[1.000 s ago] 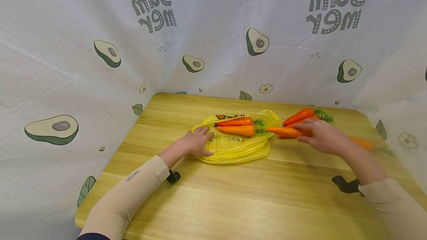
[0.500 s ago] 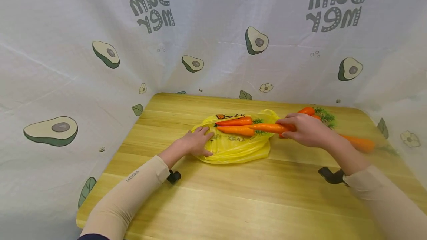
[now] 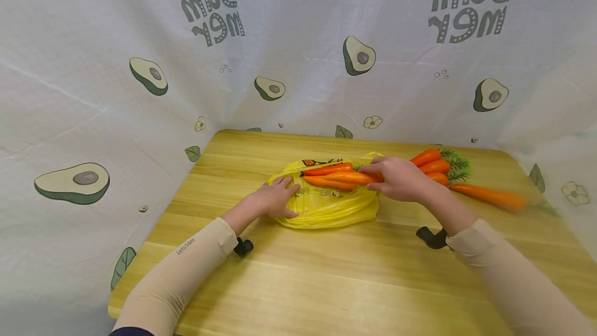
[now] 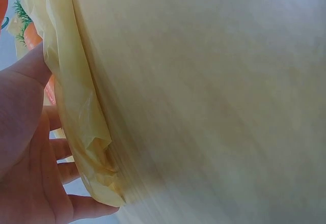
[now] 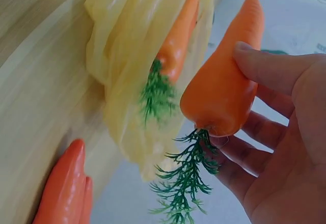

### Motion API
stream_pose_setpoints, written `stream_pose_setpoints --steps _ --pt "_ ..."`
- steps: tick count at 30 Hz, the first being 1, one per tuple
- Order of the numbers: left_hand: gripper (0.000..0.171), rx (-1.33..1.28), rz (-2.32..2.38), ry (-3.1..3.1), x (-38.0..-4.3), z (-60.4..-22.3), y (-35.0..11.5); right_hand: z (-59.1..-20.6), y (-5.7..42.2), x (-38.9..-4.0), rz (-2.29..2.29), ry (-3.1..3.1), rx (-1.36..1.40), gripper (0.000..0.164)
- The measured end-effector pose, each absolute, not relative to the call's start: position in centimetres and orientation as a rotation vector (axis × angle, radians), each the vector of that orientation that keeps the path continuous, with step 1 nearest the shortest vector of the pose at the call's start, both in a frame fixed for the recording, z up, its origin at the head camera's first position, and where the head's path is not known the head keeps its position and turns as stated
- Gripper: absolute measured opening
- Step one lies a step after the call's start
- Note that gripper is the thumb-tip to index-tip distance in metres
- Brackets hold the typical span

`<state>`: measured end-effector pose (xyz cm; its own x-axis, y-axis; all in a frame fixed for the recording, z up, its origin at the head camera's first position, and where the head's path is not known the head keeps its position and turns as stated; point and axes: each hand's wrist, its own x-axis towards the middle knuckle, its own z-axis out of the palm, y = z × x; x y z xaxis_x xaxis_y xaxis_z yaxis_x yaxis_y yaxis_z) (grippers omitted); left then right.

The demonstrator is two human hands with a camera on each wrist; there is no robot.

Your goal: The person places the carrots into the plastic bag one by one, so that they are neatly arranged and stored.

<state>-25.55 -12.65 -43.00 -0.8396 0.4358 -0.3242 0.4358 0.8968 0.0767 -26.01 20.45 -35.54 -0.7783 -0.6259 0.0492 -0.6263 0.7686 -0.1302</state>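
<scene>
A yellow plastic bag (image 3: 342, 212) lies on its side, its mouth facing right. Inside it rest two carrots (image 3: 332, 169), their green tops towards the mouth. My left hand (image 3: 276, 199) rests spread at the bag's left end; in the left wrist view its thumb and fingers lie along the yellow plastic (image 4: 76, 91). My right hand (image 3: 402, 177) grips another orange carrot (image 5: 229, 76) between thumb and fingers, tip to the left. In the head view this carrot lies over those in the bag, across its mouth. Its leafy top hangs down in the right wrist view.
Right of the bag, several carrots (image 3: 426, 158) lie together, partly hidden behind my right hand. A single carrot (image 3: 494, 197) lies further right. All rest on a wooden table (image 3: 322, 279) with a patterned white curtain (image 3: 308, 25) behind it.
My right hand has carried its carrot leftwards from beside the pile to the bag's mouth. The left hand has stayed in place. More of the pile now shows.
</scene>
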Motion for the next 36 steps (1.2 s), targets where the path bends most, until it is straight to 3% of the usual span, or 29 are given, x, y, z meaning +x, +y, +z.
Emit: stream_pose_setpoints --steps 17,36 --pt "0.087 0.648 -0.001 2.728 -25.5 -42.9 -12.7 -38.1 15.0 -26.7 0.103 -2.902 1.099 0.04" --pt "0.087 0.654 0.028 2.712 -25.4 -42.7 -12.8 -40.7 12.9 -26.7 -0.05 -2.883 1.059 0.038"
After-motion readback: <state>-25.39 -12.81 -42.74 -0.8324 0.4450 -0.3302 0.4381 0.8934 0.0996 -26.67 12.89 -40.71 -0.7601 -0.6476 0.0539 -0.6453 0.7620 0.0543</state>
